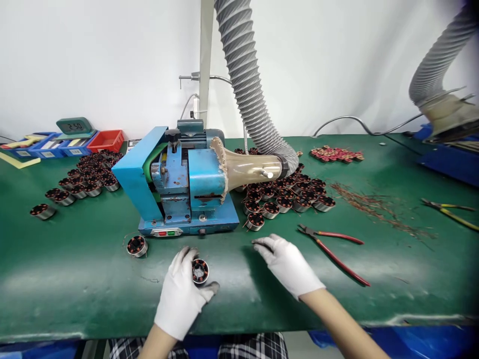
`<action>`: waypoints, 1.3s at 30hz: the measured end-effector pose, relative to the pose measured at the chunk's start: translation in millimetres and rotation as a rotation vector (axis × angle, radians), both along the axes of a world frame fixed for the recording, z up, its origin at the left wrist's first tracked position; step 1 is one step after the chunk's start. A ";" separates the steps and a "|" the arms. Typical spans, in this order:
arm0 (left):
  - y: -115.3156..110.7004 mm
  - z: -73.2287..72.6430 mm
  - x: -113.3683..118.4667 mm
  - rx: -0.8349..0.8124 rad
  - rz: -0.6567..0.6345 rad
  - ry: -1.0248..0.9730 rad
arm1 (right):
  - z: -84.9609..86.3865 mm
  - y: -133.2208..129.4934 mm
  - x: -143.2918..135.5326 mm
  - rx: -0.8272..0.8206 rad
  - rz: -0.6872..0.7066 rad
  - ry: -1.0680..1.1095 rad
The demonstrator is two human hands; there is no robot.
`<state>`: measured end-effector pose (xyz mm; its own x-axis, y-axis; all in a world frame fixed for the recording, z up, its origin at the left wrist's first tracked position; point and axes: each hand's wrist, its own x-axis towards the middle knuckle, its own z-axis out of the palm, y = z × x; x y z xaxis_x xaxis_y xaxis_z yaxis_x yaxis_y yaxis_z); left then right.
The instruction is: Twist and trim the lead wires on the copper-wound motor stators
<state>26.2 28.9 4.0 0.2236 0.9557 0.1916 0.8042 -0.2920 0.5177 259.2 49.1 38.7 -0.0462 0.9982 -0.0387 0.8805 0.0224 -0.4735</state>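
My left hand, in a white glove, curls round a motor stator, a silvery ring with copper windings and a black inside. Its fingers lie along the far side and its thumb on the near side. To the right, my gloved right hand hovers low above the green mat with fingers stretched out and nothing visible in them. Another stator with loose wire ends sits left of my left hand. Red-handled cutting pliers lie right of my right hand, jaws toward the machine.
A blue belt-driven machine stands ahead, joined to a grey suction hose. Stators are grouped to its left and right. Copper wire scraps, yellow-handled pliers and red ring parts lie at right. Bins stand back left.
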 end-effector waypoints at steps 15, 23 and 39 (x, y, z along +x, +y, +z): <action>10.4 -9.0 -4.0 -0.011 -0.365 -0.029 | -10.9 -24.7 -66.1 -0.345 0.045 0.653; 0.5 0.8 6.1 -0.151 -0.222 -0.139 | 10.1 -17.7 -44.2 -0.292 -0.276 1.164; 7.6 1.4 6.3 -0.204 -0.255 -0.171 | -6.9 10.8 -71.2 -0.134 -0.242 0.869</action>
<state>32.5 36.5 5.4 0.4407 0.8958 0.0583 0.6157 -0.3489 0.7066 188.0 59.8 31.8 0.0966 0.9741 -0.2043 0.1865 -0.2193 -0.9577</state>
